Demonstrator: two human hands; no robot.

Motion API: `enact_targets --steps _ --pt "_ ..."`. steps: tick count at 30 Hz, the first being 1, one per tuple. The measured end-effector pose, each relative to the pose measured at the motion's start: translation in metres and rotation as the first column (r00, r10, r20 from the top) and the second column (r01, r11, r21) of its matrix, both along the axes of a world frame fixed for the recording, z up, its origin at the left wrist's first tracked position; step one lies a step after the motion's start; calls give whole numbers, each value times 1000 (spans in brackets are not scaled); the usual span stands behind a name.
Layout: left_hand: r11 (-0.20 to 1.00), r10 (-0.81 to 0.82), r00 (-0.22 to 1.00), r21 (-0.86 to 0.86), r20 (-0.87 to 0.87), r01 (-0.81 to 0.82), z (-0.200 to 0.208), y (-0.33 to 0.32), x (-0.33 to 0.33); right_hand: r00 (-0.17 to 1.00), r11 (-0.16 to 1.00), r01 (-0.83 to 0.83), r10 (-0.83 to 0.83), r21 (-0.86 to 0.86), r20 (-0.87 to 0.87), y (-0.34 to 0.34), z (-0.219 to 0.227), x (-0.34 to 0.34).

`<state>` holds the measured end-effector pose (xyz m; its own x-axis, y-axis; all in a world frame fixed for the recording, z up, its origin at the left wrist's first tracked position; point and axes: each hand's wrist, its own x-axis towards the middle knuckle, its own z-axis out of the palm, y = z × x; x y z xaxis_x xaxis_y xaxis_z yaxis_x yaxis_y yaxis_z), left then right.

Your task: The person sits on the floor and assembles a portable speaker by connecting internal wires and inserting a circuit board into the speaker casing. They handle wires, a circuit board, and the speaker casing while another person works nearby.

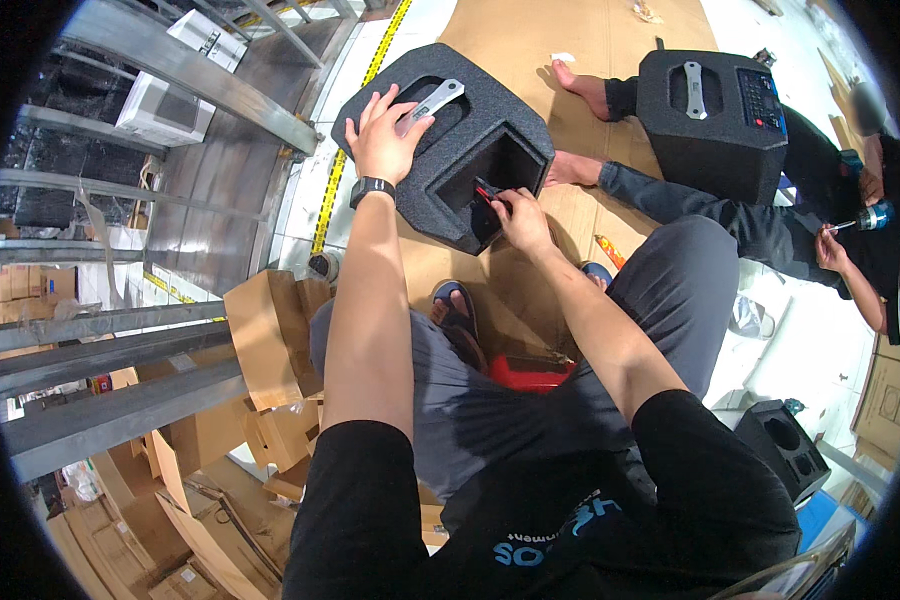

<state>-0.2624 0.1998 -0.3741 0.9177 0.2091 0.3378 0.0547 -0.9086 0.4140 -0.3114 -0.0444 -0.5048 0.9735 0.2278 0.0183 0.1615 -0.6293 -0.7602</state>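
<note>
While I sit over the cardboard sheet (pixel 570 50), my left hand (pixel 382 135) lies flat and open on the black speaker cabinet (pixel 450 140), fingers beside its silver handle plate (pixel 432 103); my right hand (pixel 520 215) reaches into the cabinet's square opening, fingers pinched on red and black wires (pixel 486 190); 1 more cabinet (pixel 710 120) stands by a seated co-worker.

The right hand (pixel 522 215) hides most of the red-and-black wires (pixel 486 191) it pinches.

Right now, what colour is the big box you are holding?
The speaker cabinet is dark grey, almost black, with a rough speckled coat; head view shows it.
</note>
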Motion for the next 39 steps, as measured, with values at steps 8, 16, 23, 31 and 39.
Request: enact_targets --steps 8,16,23,31,39 --pt "1000 -14 1000 12 23 14 -1 0 0 956 996 -70 82 -52 280 25 7 11" --pt "1000 -12 998 21 56 11 -4 2 1 943 937 27 92 350 -320 -12 -25 -12" --pt "999 -12 998 34 66 9 -5 3 0 940 942 -50 157 333 -304 11 -46 24" --pt "1000 -5 990 -11 143 7 -4 4 -2 744 710 -618 390 -338 -543 -43 131 38" --pt "1000 -24 983 5 184 23 4 -13 -19 685 410 -686 641 600 346 -81 378 -136"
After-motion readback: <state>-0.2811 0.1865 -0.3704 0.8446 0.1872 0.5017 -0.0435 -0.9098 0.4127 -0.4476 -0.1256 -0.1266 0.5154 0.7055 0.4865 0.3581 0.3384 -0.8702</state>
